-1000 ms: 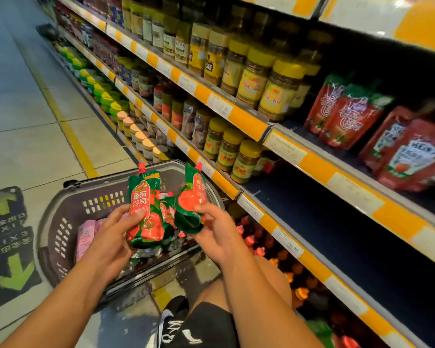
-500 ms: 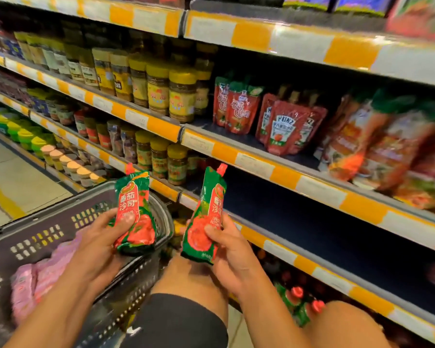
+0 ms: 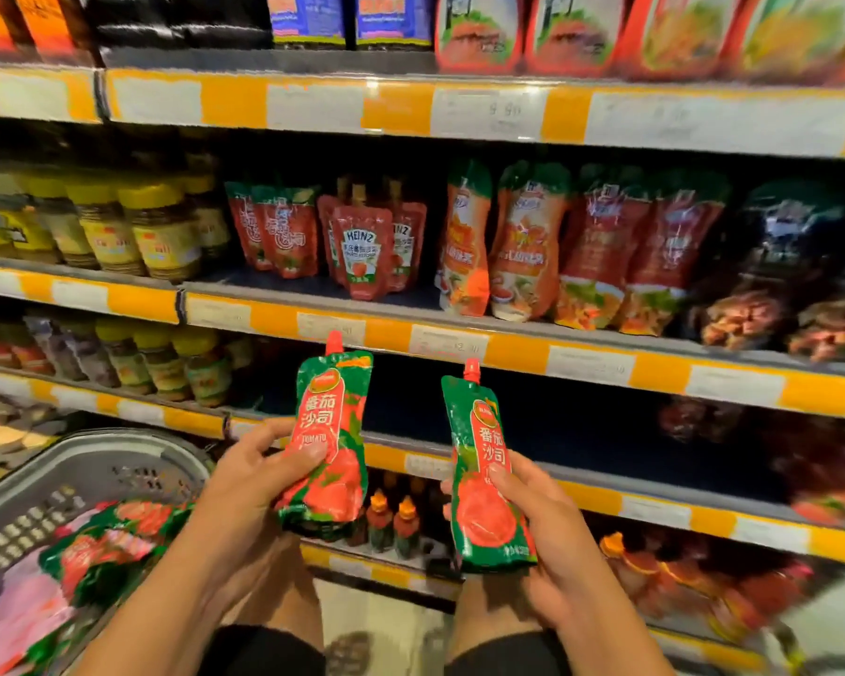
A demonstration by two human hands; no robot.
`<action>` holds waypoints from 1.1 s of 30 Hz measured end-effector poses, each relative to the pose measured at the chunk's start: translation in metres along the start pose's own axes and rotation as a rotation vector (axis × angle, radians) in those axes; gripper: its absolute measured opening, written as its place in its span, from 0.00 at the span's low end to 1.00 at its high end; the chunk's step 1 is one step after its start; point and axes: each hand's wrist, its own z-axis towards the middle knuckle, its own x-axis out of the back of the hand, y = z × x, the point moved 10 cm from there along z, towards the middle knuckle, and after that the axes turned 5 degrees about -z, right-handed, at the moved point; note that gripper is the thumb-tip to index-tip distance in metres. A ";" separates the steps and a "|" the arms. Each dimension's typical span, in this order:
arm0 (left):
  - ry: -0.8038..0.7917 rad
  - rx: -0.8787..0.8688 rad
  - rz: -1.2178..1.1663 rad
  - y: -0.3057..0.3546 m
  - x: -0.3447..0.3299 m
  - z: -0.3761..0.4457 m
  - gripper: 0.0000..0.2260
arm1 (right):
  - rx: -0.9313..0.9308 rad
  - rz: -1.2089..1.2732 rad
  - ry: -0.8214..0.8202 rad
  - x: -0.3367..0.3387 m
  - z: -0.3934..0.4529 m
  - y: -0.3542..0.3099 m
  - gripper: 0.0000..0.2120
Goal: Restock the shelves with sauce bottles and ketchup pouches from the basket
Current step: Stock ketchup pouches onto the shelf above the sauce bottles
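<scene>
Both bare forearms reach up from the near edge, angled inward toward the middle. The left hand (image 3: 245, 485) sits slightly higher, palm turned right, its thumb pressed across the front of a green-and-red ketchup pouch with a red spout (image 3: 330, 431) and its fingers curled behind. The right hand (image 3: 537, 524) is to the right and a little nearer, thumb laid on the front of a second green-and-red spouted ketchup pouch (image 3: 484, 475), fingers wrapped round its back. Bare knees and dark shorts show below.
</scene>
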 end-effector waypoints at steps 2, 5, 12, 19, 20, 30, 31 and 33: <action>-0.036 0.041 -0.010 -0.018 -0.025 0.003 0.16 | 0.025 0.031 0.058 0.031 -0.014 -0.005 0.14; -0.100 0.108 0.045 -0.046 -0.060 0.007 0.15 | 0.066 0.068 0.163 0.080 -0.033 -0.009 0.17; -0.274 0.306 0.208 -0.115 -0.137 0.000 0.25 | 0.112 0.133 0.347 0.168 -0.075 -0.005 0.13; -0.301 0.436 0.155 -0.181 -0.214 -0.007 0.23 | 0.131 0.180 0.568 0.238 -0.095 -0.005 0.17; -0.297 0.446 0.146 -0.189 -0.224 -0.008 0.24 | 0.141 0.166 0.582 0.245 -0.097 -0.009 0.18; -0.324 0.424 0.170 -0.238 -0.300 0.014 0.24 | 0.189 -0.024 0.666 0.313 -0.086 -0.040 0.23; -0.312 0.412 0.172 -0.243 -0.303 0.018 0.23 | 0.191 -0.032 0.666 0.320 -0.081 -0.041 0.24; -0.284 0.387 0.179 -0.251 -0.307 0.026 0.21 | 0.202 -0.037 0.680 0.332 -0.071 -0.042 0.25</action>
